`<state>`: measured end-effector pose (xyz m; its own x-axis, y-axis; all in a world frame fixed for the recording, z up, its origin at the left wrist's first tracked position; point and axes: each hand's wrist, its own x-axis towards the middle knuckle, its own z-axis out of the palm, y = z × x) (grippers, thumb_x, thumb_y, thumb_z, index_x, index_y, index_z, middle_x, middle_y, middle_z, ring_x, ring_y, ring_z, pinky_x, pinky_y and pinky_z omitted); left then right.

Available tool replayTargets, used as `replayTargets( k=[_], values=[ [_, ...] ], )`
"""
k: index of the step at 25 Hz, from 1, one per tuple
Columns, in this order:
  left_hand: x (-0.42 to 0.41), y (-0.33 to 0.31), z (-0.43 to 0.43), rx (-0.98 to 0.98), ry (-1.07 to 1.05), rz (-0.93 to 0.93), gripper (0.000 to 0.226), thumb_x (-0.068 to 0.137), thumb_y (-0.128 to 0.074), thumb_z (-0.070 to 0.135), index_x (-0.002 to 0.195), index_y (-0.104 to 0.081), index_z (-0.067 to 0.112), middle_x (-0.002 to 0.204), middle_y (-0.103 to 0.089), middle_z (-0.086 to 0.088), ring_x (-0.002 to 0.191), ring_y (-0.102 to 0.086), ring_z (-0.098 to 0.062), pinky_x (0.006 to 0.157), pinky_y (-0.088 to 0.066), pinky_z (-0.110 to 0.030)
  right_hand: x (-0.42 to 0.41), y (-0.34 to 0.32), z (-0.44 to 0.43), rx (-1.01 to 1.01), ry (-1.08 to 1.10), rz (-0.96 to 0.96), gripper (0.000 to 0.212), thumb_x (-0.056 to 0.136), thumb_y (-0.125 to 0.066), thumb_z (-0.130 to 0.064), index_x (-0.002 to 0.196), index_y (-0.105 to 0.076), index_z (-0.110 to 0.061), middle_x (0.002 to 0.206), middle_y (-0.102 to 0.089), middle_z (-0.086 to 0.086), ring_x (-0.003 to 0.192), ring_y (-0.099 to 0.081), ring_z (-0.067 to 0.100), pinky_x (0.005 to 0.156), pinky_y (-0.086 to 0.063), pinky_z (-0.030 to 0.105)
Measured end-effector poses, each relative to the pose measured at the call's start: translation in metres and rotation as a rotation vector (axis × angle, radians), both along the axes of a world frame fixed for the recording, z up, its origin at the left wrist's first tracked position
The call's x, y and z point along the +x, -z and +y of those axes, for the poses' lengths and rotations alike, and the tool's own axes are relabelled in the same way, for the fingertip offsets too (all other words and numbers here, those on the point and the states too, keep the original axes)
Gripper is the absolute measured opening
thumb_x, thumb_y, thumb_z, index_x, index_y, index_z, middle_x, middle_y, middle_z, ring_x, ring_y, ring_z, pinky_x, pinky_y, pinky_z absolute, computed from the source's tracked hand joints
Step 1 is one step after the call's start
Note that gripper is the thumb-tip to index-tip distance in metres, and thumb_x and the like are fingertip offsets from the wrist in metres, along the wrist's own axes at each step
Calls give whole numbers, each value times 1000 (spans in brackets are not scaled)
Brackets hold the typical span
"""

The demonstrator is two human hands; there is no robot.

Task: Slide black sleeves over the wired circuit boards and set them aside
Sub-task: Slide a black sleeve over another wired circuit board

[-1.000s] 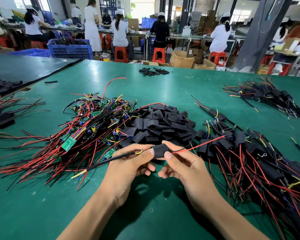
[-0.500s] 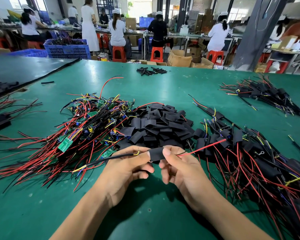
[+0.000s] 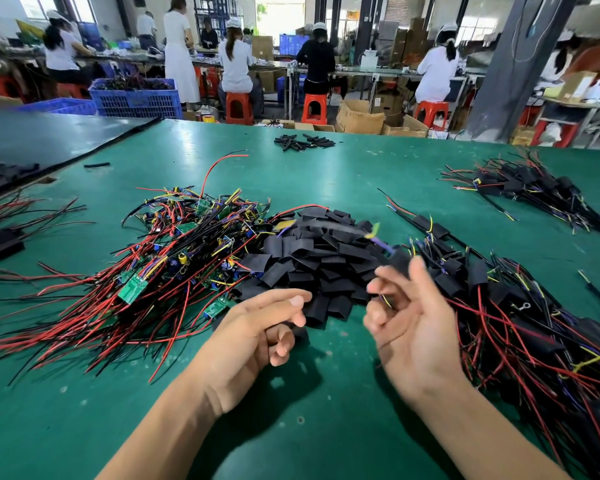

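In the head view, a big flat green table (image 3: pixel 326 174) fills most of the picture. The left hand (image 3: pixel 257 334) is low over the table, near the person. Its fingers are softly curled and its grip is loose, with nothing in it. The right hand (image 3: pixel 409 323) is just beside it, palm turned up and thumb pointing up. A dark blurry thing with thin yellow and purple wire ends (image 3: pixel 378 237) is close to its fingertips. It is too blurry to tell if the right grip has hold of it or not. Right behind both hands lies a heap of flat black sleeves (image 3: pixel 319 258). To the left of that heap, and touching it, is a big tangle of small green circuit boards with long red and black wires (image 3: pixel 174 265). To the right of the right hand is a pile of wired boards with black sleeves on them (image 3: pixel 499 306). A second pile like it (image 3: pixel 527 188) lies far back on the right. A few thin black tubes (image 3: pixel 303 142) lie near the far edge of the table. Past the table there is a blue plastic crate (image 3: pixel 136 98), and people in white caps sit on orange stools (image 3: pixel 314 109) at long work tables.
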<state>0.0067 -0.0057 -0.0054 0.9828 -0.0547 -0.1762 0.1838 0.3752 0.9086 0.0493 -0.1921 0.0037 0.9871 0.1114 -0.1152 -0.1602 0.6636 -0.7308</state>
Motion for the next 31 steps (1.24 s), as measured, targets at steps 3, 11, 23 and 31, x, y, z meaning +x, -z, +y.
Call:
replayTargets(
  k=[3, 11, 23, 31],
  values=[
    [3, 5, 0, 66, -87, 32, 26, 71, -76, 24, 90, -73, 7, 70, -57, -3, 42, -34, -12, 41, -23, -20, 9, 2, -13, 39, 169, 56, 49, 96, -48, -55, 98, -72, -13, 74, -67, 3, 43, -46, 12, 43, -40, 19],
    [3, 10, 20, 1054, -643, -117, 17, 82, -72, 9, 91, -71, 24, 89, -67, 8, 76, -59, -8, 77, -45, -25, 14, 15, -13, -137, 173, 3, 65, 105, -27, -54, 90, -70, -7, 67, -70, 8, 40, -48, 15, 43, -41, 21],
    [-4, 9, 28, 1357, -524, 157, 33, 84, -58, 13, 116, -61, 20, 111, -41, -4, 81, -48, -32, 75, -39, -36, -1, 26, 4, -712, -3, -323, 34, 102, -53, -27, 77, -73, -17, 64, -67, 10, 45, -52, 18, 45, -41, 24],
    [-1, 13, 33, 1375, -522, 82, 36, 91, -60, 10, 127, -57, 13, 119, -45, -15, 87, -53, -38, 85, -43, -43, -1, 27, 3, -761, -11, -325, 32, 102, -54, -25, 79, -72, -12, 64, -66, 9, 47, -52, 18, 47, -41, 25]
  ],
)
